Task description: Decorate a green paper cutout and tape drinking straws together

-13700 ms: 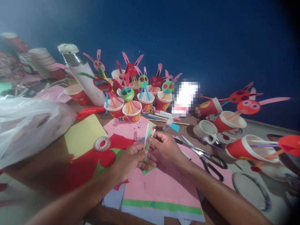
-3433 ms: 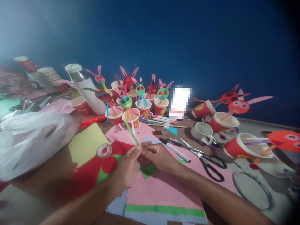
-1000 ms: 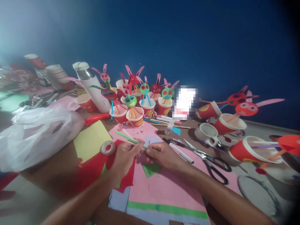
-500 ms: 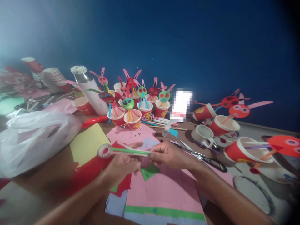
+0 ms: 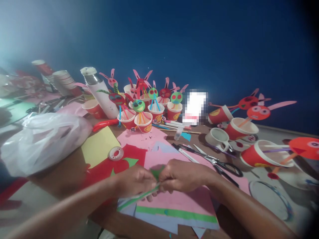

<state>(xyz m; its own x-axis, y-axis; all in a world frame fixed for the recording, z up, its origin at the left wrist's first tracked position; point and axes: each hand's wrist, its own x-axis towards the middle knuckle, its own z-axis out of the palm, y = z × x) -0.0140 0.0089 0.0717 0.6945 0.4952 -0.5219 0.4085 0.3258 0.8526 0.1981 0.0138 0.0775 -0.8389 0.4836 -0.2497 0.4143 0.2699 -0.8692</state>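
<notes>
1. Brown worktop (image 5: 59, 181) under dim light, backed by a deep blue wall (image 5: 224, 49) and crowded with craft scraps.
2. At the near middle, a pink sheet (image 5: 179, 200) with a green strip along its near edge.
3. Beyond the pink sheet: red paper cups (image 5: 143, 121) carrying paper faces on straws, and a white flask (image 5: 99, 94).
4. Left of the pink sheet: a tape roll (image 5: 116, 153) on red paper, a yellow sheet (image 5: 99, 146), and farther left a white plastic bag (image 5: 45, 139).
5. At the pink sheet's right edge: black-handled scissors (image 5: 224, 166), with a white mug (image 5: 218, 137) beyond them.
6. Over the pink sheet: left hand (image 5: 136, 181) and right hand (image 5: 181, 176) brought together, fingertips meeting, both pinched tight on a green straw (image 5: 134, 198).
7. Thin, bright green and blurred; slants from the pinch down toward the pink sheet's near left corner. Cannot tell whether touching the paper.
</notes>
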